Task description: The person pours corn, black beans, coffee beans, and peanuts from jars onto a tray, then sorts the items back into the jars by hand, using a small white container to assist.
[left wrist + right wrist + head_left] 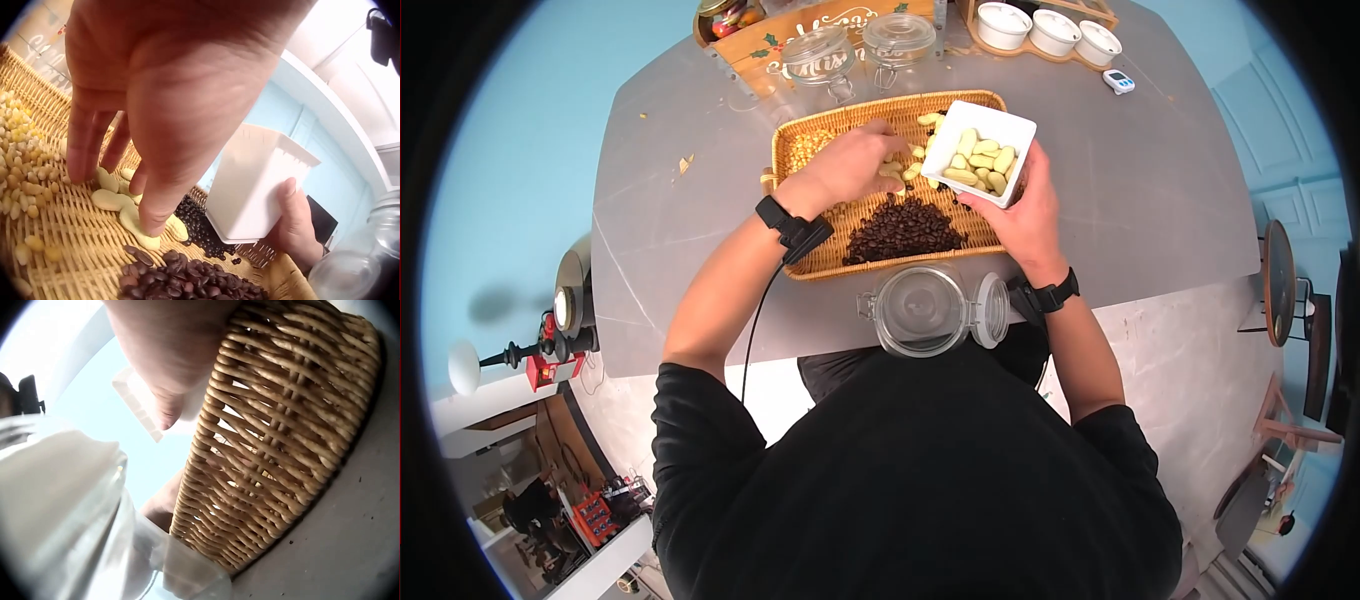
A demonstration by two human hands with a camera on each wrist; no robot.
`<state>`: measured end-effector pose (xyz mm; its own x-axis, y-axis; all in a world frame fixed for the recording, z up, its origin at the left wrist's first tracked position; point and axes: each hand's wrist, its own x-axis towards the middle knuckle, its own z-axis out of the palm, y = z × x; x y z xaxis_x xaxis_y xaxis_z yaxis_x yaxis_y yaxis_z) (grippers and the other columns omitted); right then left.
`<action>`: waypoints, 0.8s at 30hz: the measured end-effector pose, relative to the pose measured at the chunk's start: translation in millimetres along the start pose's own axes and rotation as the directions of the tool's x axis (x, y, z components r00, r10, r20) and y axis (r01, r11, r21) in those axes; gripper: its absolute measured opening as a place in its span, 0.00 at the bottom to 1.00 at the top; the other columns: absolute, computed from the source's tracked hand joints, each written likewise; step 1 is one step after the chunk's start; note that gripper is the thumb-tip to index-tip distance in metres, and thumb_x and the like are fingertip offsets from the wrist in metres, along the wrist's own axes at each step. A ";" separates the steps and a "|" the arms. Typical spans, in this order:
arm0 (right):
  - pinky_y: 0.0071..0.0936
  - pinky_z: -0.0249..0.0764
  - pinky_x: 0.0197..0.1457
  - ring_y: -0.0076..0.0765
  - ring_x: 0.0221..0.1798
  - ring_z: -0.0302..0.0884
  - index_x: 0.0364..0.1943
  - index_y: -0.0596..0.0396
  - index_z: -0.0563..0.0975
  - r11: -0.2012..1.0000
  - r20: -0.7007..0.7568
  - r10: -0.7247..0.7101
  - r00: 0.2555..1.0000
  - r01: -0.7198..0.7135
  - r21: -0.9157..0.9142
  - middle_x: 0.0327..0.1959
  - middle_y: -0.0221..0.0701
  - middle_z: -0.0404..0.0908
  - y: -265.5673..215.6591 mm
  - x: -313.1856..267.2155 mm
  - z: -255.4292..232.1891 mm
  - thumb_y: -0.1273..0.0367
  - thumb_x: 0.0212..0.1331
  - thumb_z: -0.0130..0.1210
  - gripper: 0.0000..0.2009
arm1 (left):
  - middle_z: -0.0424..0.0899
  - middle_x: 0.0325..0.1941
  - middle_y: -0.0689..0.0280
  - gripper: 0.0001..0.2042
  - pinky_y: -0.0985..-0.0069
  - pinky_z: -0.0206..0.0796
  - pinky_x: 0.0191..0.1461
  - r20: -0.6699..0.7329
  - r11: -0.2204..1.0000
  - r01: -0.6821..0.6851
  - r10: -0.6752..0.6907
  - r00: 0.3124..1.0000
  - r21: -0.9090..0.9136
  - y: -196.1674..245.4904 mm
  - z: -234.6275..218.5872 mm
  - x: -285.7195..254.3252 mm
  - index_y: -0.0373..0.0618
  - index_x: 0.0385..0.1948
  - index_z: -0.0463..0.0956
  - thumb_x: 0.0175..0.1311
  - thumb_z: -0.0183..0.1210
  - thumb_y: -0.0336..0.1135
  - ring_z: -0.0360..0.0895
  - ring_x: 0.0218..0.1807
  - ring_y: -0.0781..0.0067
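In the head view a white square container holding pale yellow, peanut-shaped pieces is gripped by the right hand over the right side of a wicker basket. My left hand reaches down into the basket, its fingertips at several loose pale pieces; in the left wrist view its thumb touches one piece. Whether it pinches any is unclear. Corn kernels lie on the basket's left, dark brown beans along the near side, and small black beans beneath the container.
An open glass jar stands between basket and body. Behind the basket are two glass jars, a wooden crate, white ramekins on a wooden stand and a small white timer.
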<state>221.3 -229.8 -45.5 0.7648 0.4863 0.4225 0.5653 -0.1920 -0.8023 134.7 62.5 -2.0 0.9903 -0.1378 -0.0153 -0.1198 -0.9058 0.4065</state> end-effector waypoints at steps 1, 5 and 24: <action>0.51 0.79 0.75 0.60 0.74 0.82 0.82 0.61 0.62 1.000 0.003 0.003 1.000 -0.003 -0.013 0.74 0.53 0.79 -1.3 -0.2 0.0 0.54 0.53 0.89 0.58 | 0.85 0.66 0.50 0.29 0.53 0.80 0.71 0.001 1.000 0.002 -0.002 1.000 0.002 -1.8 3.0 1.0 0.44 0.62 0.87 0.58 0.85 0.41 0.85 0.66 0.41; 0.45 0.82 0.74 0.48 0.73 0.85 0.81 0.62 0.63 0.997 -0.014 -0.038 0.999 0.037 -0.070 0.72 0.48 0.82 -6.1 0.6 -1.2 0.60 0.54 0.89 0.55 | 0.86 0.64 0.52 0.25 0.53 0.81 0.69 0.040 0.999 0.043 -0.042 0.998 -0.013 -0.5 1.9 4.7 0.44 0.59 0.89 0.59 0.84 0.38 0.86 0.65 0.42; 0.47 0.79 0.77 0.53 0.75 0.82 0.82 0.61 0.64 0.994 0.002 -0.044 0.999 0.044 -0.096 0.74 0.49 0.81 -12.2 1.7 -2.0 0.58 0.51 0.90 0.57 | 0.91 0.55 0.56 0.21 0.55 0.83 0.65 0.035 0.998 -0.032 0.034 0.999 -0.061 -6.8 4.9 -1.2 0.44 0.53 0.90 0.55 0.82 0.24 0.89 0.59 0.47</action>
<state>216.3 -228.3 -34.1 0.7384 0.4963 0.4565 0.6256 -0.2516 -0.7385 134.0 66.8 -9.2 0.9827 -0.1822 -0.0331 -0.1467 -0.8748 0.4617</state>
